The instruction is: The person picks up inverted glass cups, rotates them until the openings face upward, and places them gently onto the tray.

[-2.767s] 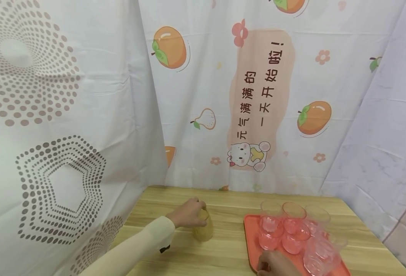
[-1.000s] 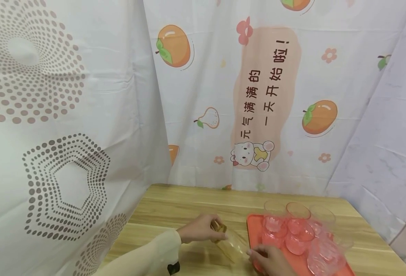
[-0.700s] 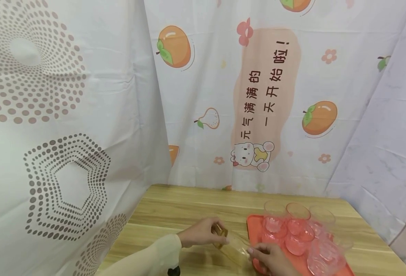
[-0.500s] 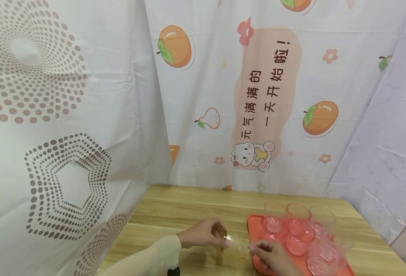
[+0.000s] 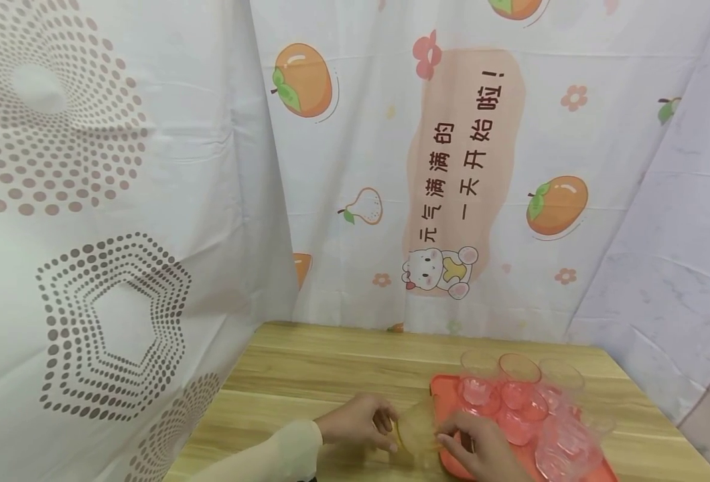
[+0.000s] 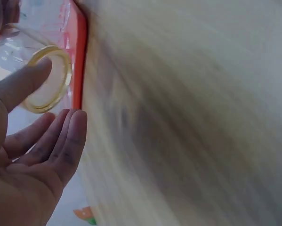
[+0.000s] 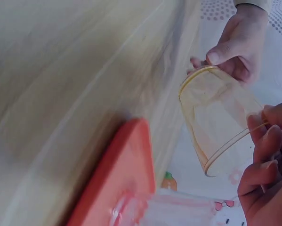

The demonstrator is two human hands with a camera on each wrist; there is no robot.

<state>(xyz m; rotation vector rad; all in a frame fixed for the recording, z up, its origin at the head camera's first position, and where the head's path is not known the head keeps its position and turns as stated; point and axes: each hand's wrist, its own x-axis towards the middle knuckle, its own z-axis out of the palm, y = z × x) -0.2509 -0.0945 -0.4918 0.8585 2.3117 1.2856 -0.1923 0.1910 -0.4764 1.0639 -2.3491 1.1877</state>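
Note:
A see-through amber cup point(image 5: 416, 428) is tilted on its side between my two hands, above the table by the tray's left edge. My right hand point(image 5: 478, 442) pinches its rim between thumb and fingers, as the right wrist view shows on the amber cup point(image 7: 221, 117). My left hand point(image 5: 361, 422) is at the base end. In the left wrist view, the left thumb overlaps the round cup base point(image 6: 58, 87), while the other fingers of the left hand point(image 6: 32, 136) lie loosely bent below it, around nothing.
A red tray point(image 5: 442, 395) on the right of the wooden table point(image 5: 307, 365) carries several clear and pinkish glasses point(image 5: 520, 402). A clear faceted vessel point(image 5: 566, 448) leans at the tray's front right. Patterned curtains point(image 5: 355, 167) enclose the table's back and sides.
The left hand lifted the amber cup from the table's left and brought it, tipped over, to the right hand. The right hand now grips the rim; the left fingers have loosened at the base.

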